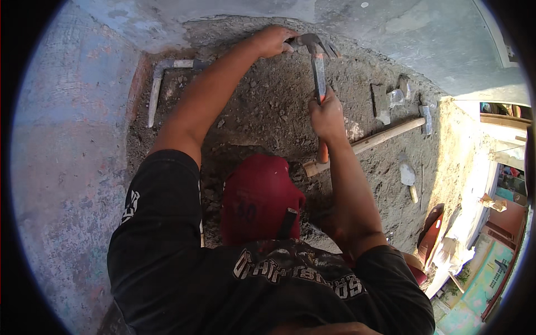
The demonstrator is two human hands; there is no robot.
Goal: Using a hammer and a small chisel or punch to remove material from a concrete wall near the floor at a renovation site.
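My right hand (328, 116) is wrapped round the handle of a claw hammer (319, 75), which has a steel head and orange on its grip. The hammer stands nearly upright in the picture, its head close to the base of the grey wall (402, 28). Just left of the head, my left hand (272, 42) has its fingertips pinched together by the wall's lower edge. Whatever sits between those fingertips is too small to make out. Below both arms lies rough, crumbly soil (262, 100).
A grey pipe elbow (156, 92) lies left, beside the blue wall (72, 139). At right are a wooden-handled sledgehammer (385, 135), flat broken slabs (381, 103) and a trowel (407, 174). Red cloth (262, 201) covers my bent knee. A sunlit opening lies far right.
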